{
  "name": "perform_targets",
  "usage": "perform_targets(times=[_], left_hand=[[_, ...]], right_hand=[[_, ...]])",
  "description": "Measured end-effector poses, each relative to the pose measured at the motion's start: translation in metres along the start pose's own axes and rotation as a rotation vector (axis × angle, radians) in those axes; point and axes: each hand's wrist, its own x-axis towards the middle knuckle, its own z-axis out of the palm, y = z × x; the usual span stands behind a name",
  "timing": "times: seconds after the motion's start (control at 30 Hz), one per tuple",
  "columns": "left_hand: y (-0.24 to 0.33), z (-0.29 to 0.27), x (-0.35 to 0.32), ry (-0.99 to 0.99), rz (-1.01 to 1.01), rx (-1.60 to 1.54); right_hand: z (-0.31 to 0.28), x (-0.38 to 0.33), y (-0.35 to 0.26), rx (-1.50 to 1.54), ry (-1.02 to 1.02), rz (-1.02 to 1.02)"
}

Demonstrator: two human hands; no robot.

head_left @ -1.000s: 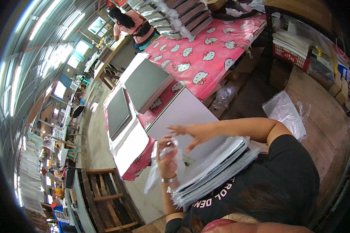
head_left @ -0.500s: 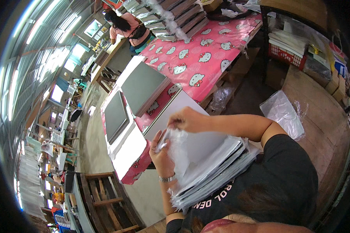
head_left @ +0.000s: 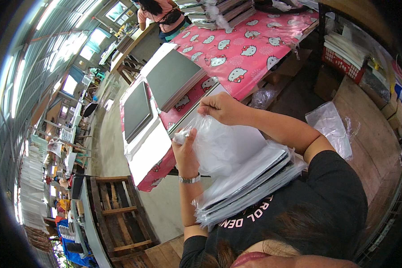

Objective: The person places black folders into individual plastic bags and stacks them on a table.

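A thin, clear plastic bag (head_left: 216, 145) is bunched and stretched between my two hands, over a white panel (head_left: 251, 135). My left hand (head_left: 186, 149), with a metal watch on its wrist, is closed on the crumpled plastic at its left side. Fingers of my right hand (head_left: 221, 108) pinch its upper edge. Close against my body lies a stack of flat pieces in clear plastic (head_left: 250, 190). Beyond my hands, a pile of dark grey panels (head_left: 176, 76) and a smaller dark panel pile (head_left: 137, 111) rest on the table.
A pink patterned cloth (head_left: 230, 56) covers the table. Wrapped stacks (head_left: 228, 11) stand at its far end, near another person (head_left: 163, 18). At right are a red crate (head_left: 341, 62) and a plastic bag (head_left: 328, 123) on the floor; a wooden pallet (head_left: 120, 219) lies at lower left.
The clear plastic is now pulled up and spread wider between my hands. My right hand has lifted away from my left. The whole view has shifted slightly.
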Motion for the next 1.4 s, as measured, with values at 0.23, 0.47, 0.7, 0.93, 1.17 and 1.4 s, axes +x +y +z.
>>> perform_targets(times=[0.23,0.47,0.7,0.93,1.17,1.4], left_hand=[[-0.005,0.001,0.001,-0.045,0.073,-0.010],[-0.002,-0.001,-0.014,-0.073,-0.046,-0.047],[-0.029,-0.096,-0.052,-0.485,-0.067,0.160],[-0.011,-0.140,-0.040,-0.891,-0.140,-0.107],[0.025,-0.083,-0.064,-0.603,-0.449,0.055],[-0.032,-0.105,-0.063,-0.620,-0.161,0.405]], right_hand=[[0.002,0.007,0.007,-0.226,0.269,-0.401],[0.005,-0.001,-0.009,0.714,-0.274,0.341],[-0.038,-0.021,-0.014,0.924,-0.642,0.079],[-0.051,-0.031,0.021,0.573,-0.923,0.182],[-0.059,-0.032,0.023,0.719,-0.126,0.338],[-0.069,-0.038,0.005,0.552,-0.324,0.059]])
